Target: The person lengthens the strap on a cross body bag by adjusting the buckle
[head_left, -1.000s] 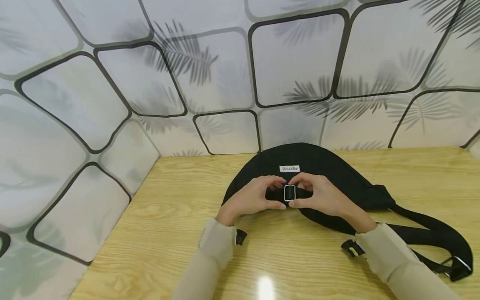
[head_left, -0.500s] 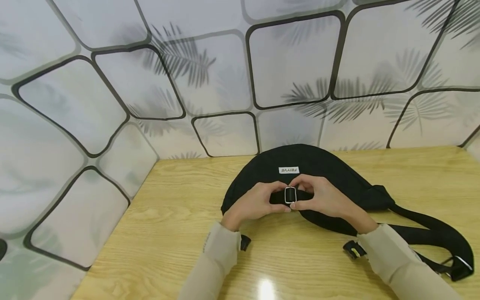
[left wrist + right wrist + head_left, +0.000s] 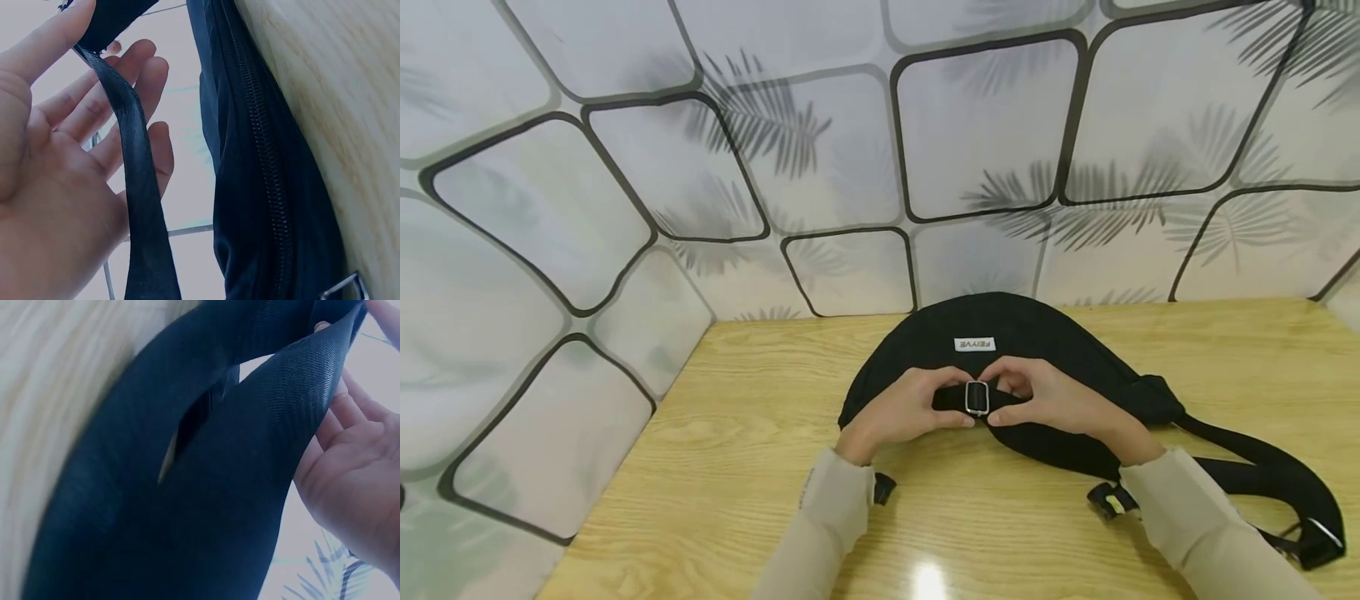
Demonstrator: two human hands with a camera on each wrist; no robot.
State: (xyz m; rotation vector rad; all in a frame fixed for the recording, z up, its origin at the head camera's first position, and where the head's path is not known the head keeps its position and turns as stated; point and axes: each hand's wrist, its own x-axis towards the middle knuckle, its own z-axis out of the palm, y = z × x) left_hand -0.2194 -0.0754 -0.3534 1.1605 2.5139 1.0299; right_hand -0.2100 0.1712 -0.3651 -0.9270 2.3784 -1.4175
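A wooden worktop (image 3: 715,467) stands against a wall papered with palm-leaf panels (image 3: 985,125), and on it, close to the wall, lies a black waist bag (image 3: 1000,325) with a small white label (image 3: 974,344) on its top face. From the bag's right end a black webbing strap (image 3: 1277,475) loops out across the worktop to a metal ring near the right edge, and a black plastic buckle (image 3: 1108,500) lies beside the right sleeve. Both hands meet over the front of the bag: the left hand (image 3: 902,408) pinches the strap just left of a silver metal slider (image 3: 977,398), its grip closed on the webbing between thumb and fingers, and the right hand (image 3: 1052,400) grips the strap just right of the slider, thumb below and fingers curled above. The slider sits between the two thumbs.
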